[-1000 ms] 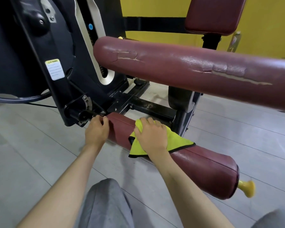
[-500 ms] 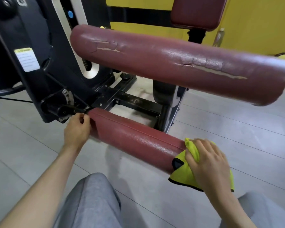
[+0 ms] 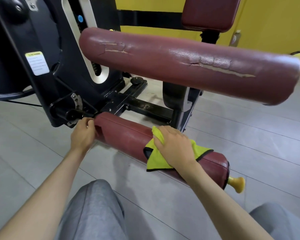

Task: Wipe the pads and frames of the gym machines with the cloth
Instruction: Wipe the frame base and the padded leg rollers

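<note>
A low maroon roller pad (image 3: 126,135) lies near the floor, fixed to the black machine frame (image 3: 42,40). My right hand (image 3: 173,146) presses a yellow-green cloth (image 3: 156,160) with dark edging onto the pad's right half, fingers curved over the cloth. My left hand (image 3: 82,134) holds the pad's left end where it meets the pivot. Above hangs a larger cracked maroon roller pad (image 3: 189,64). A maroon seat pad (image 3: 210,13) stands at the top right.
A yellow end cap (image 3: 236,183) sticks out of the low pad's right end. Black base bars (image 3: 145,108) run behind it. Grey tiled floor (image 3: 249,135) spreads around, a yellow wall (image 3: 267,23) is behind, and my grey-trousered knees (image 3: 93,213) are below.
My right hand slid the cloth to the pad's right end, then back left toward its middle. The left hand stayed at the pad's left end.
</note>
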A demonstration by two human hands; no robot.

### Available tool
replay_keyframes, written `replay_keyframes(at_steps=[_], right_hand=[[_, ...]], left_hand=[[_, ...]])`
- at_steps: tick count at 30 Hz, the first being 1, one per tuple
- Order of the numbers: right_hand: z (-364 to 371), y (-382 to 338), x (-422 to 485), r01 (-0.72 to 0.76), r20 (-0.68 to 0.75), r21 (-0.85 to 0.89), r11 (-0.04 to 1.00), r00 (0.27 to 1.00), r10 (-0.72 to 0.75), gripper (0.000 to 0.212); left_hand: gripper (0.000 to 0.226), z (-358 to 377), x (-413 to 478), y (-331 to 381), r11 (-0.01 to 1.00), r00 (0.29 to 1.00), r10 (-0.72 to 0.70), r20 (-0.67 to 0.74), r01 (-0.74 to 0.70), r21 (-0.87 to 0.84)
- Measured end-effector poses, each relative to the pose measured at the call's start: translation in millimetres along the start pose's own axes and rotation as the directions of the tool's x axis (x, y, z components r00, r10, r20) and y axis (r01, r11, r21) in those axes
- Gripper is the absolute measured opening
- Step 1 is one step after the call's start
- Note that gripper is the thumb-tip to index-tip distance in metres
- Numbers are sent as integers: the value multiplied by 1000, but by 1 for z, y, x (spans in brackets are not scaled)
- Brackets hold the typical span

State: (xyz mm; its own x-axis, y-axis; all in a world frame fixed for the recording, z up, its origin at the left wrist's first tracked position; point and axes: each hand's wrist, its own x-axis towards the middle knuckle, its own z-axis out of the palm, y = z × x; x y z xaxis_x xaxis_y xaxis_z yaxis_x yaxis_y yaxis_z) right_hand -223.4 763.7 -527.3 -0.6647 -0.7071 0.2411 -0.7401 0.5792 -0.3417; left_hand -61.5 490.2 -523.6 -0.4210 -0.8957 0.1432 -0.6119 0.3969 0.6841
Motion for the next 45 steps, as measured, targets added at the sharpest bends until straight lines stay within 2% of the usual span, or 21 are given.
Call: replay_keyframes(at_steps=[6,11,17,22,25,27,31,37,42,45], right_hand=[[-37,66,-70,-105,-143,-97,990,986,90,35],[-33,66,-77,-106,-229,-127,986,971,75,33],[-6,13,-30,-80,-127,-178,981,990,58,44],[33,-53,25,36,-47,-226,973,998,-48,51],[58,-98,59,67,2,-224,972,998,-69,54],[73,-130,83,77,-8,-213,974,997,-81,49],[96,-165,116,118,28,-116,986,993,-115,46],[78,-124,91,162,6,-112,980,987,-162,44],[51,-71,41,77,-93,-190,979,991,-96,40],[61,-80,49,34,-141,-229,973,988,-68,38]], left_hand=[[45,2,1,-3,1000,1000,27,6,-27,-10],[50,2,4,-4,989,992,-100,82,108,-105],[51,1,3,1,973,980,-161,115,178,-150],[59,1,1,-5,963,977,-113,182,153,-224],[52,-1,3,-9,937,971,-103,214,167,-307],[49,2,5,-11,923,971,-116,209,183,-340],[45,8,7,-11,954,976,-124,179,167,-250],[42,0,7,-11,956,976,-106,188,153,-252],[44,-6,0,-10,941,973,-107,202,165,-295],[42,-7,-1,-10,921,966,-122,227,195,-337]])
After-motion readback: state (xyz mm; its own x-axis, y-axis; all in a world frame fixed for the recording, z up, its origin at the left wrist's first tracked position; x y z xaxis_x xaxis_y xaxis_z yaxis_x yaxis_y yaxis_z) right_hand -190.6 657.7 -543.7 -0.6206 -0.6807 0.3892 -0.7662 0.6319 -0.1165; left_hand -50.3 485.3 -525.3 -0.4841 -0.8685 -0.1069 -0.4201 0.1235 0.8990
